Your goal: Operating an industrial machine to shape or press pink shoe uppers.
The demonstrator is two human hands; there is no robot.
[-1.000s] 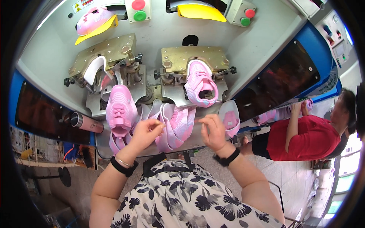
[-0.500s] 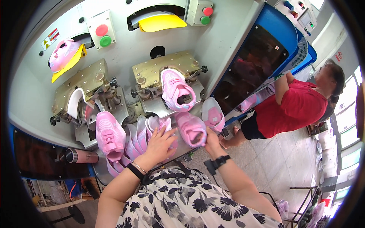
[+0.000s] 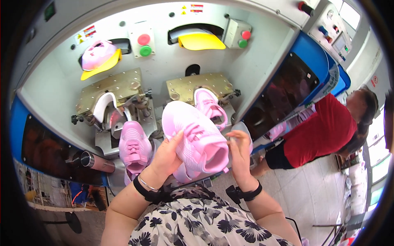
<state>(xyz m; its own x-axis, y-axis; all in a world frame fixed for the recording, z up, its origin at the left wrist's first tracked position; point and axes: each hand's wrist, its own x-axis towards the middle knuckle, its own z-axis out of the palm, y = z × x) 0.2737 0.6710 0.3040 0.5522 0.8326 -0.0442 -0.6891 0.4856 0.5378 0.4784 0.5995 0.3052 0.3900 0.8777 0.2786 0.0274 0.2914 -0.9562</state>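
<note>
Pink shoe (image 3: pixel 196 137) in left fingers (image 3: pixel 177 140), right fingers (image 3: pixel 241 144) beside it, contact unclear.

The person wears a white garment (image 3: pixel 193 223) with black and grey flowers. The left wrist has a black band (image 3: pixel 141 190) and a thin, shiny bangle (image 3: pixel 147 183); the right wrist has a black band (image 3: pixel 252 192) with a small box (image 3: pixel 232 194) and a dark cable (image 3: pixel 243 208)

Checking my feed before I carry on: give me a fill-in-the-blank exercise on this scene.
1. The left hand holds a ____ shoe.
2. Below the left red button sits a ____ button.
3. The nearby person's shirt is ____.
4. The metal bangle circles the ____ wrist.
Missing words: pink, green, red, left.
</note>
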